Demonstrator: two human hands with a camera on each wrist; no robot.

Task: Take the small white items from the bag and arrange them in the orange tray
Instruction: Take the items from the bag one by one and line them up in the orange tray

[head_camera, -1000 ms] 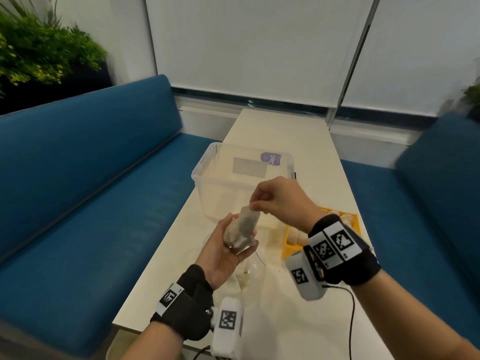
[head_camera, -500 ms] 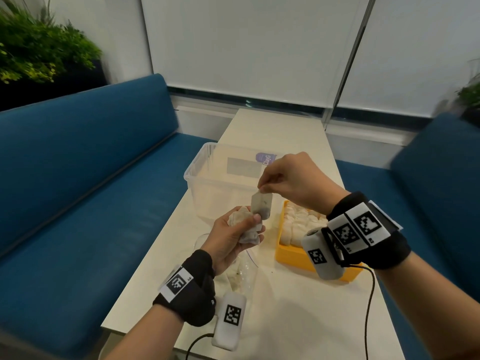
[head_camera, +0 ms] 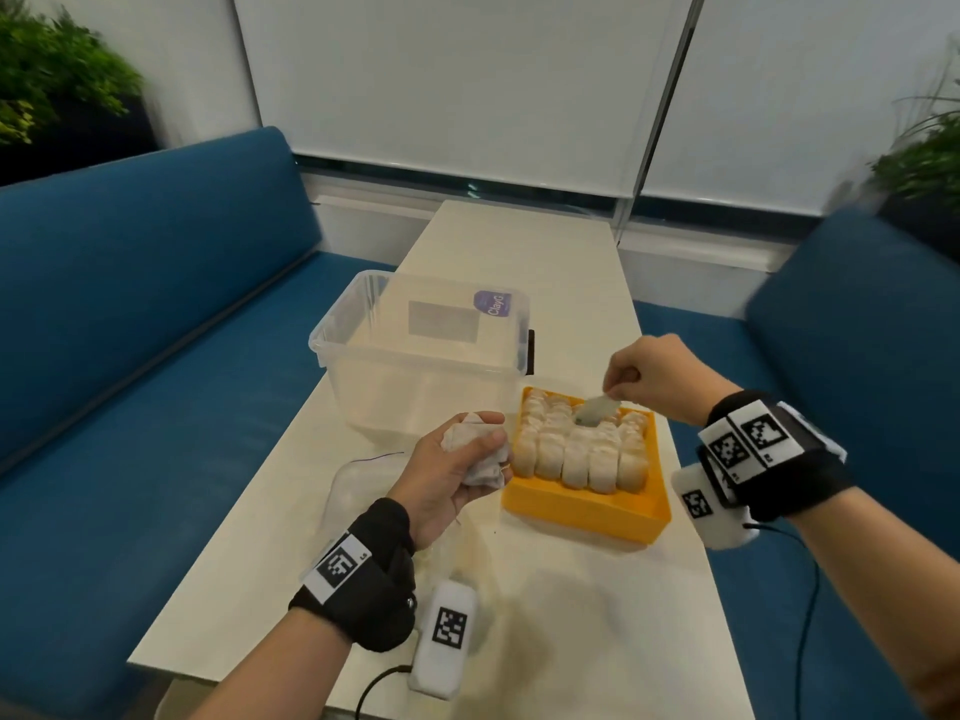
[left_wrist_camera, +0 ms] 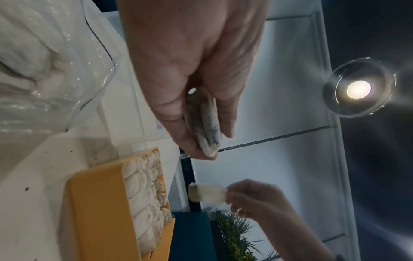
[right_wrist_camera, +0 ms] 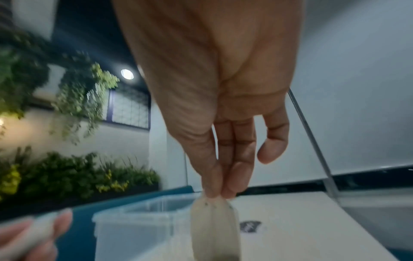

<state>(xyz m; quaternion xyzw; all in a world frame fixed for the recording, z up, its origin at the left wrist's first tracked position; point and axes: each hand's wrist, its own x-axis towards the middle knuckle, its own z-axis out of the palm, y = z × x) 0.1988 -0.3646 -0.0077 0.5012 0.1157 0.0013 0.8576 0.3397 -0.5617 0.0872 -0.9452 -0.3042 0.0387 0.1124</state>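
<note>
The right hand (head_camera: 647, 374) pinches one white item (head_camera: 597, 410) over the orange tray (head_camera: 582, 506), placing it; next it needs a free slot, while the left hand (head_camera: 447, 472) grips the spare items (head_camera: 475, 452)

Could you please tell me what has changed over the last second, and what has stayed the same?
The right hand pulled one white item away from the left hand and carried it rightward over the orange tray. The left hand kept gripping its remaining items; the clear bin stayed put.
</note>
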